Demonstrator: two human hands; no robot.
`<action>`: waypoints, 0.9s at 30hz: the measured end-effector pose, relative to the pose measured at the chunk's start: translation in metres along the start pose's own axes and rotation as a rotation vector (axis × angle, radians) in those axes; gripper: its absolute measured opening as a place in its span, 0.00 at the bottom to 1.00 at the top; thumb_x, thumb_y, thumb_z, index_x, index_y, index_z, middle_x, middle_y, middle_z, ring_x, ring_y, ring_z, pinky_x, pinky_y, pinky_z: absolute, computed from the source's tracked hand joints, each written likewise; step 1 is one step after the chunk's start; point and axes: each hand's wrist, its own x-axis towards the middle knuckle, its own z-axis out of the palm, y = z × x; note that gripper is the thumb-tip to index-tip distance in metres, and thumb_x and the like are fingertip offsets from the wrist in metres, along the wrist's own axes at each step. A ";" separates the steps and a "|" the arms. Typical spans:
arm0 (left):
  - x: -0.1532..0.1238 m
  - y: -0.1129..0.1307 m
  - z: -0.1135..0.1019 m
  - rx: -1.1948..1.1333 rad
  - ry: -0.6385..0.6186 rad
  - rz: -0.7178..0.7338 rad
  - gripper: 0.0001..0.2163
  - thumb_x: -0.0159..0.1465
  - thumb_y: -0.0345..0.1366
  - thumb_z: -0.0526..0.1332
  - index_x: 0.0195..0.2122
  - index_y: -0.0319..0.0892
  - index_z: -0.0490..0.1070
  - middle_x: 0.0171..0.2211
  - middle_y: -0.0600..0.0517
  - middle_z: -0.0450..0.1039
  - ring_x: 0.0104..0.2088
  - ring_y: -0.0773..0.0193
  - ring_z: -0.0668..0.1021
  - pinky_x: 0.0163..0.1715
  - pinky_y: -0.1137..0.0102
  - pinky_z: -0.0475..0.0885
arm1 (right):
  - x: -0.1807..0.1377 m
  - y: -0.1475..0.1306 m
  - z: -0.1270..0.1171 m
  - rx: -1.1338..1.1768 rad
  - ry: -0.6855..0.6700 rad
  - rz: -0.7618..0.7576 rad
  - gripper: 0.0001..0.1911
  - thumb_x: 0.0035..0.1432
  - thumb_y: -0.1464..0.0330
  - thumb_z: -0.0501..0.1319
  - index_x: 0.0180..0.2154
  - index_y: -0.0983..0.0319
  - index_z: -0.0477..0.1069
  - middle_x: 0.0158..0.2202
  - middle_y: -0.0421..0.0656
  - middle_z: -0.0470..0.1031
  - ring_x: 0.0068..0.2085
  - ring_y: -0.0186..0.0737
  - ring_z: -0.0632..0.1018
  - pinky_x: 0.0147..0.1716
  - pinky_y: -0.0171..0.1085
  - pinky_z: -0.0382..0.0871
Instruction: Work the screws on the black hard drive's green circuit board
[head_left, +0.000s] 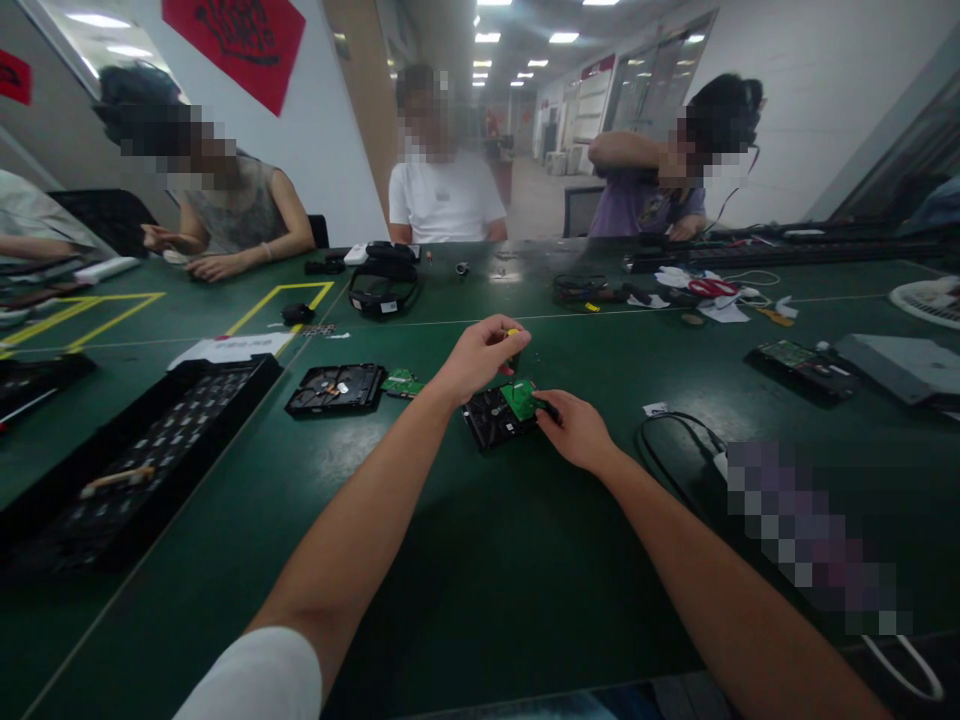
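A black hard drive [491,418] with a green circuit board [519,398] on top lies on the green table [480,560] in the middle. My left hand [480,355] is closed around a small screwdriver with a yellow cap [513,334], held upright just above the board. Fingers curled, my right hand [574,428] grips the drive's right edge and steadies it.
A second opened drive [335,388] with a loose green board [402,382] lies to the left. A long black tray [127,460] sits at far left. Cables [675,450] run at right, another drive [795,358] beyond. Three people sit across the table; a headset [384,290] lies there.
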 end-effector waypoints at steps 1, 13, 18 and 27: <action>0.000 0.001 0.000 0.000 -0.009 -0.001 0.13 0.64 0.46 0.68 0.38 0.41 0.74 0.30 0.54 0.68 0.31 0.68 0.73 0.26 0.75 0.74 | 0.000 0.000 0.000 0.001 -0.002 0.000 0.20 0.70 0.64 0.59 0.60 0.58 0.73 0.58 0.48 0.77 0.45 0.44 0.80 0.44 0.41 0.72; 0.001 -0.004 0.001 0.031 0.041 0.003 0.17 0.61 0.49 0.71 0.36 0.40 0.72 0.29 0.53 0.71 0.30 0.69 0.74 0.29 0.74 0.75 | -0.001 -0.001 -0.001 -0.002 -0.004 -0.001 0.20 0.70 0.63 0.58 0.61 0.58 0.72 0.58 0.47 0.77 0.44 0.43 0.79 0.40 0.40 0.71; 0.001 -0.003 -0.001 -0.013 -0.031 -0.018 0.17 0.64 0.51 0.68 0.40 0.40 0.76 0.34 0.50 0.73 0.33 0.66 0.75 0.28 0.74 0.75 | 0.000 0.000 0.000 -0.003 -0.005 -0.009 0.20 0.70 0.63 0.58 0.60 0.58 0.73 0.59 0.47 0.77 0.45 0.43 0.80 0.42 0.40 0.71; 0.001 -0.002 -0.001 -0.185 -0.066 -0.094 0.17 0.69 0.47 0.62 0.54 0.44 0.74 0.42 0.45 0.79 0.41 0.61 0.80 0.30 0.73 0.77 | 0.000 0.001 0.000 -0.013 -0.002 -0.001 0.19 0.70 0.64 0.58 0.60 0.57 0.73 0.60 0.47 0.76 0.47 0.45 0.80 0.47 0.42 0.73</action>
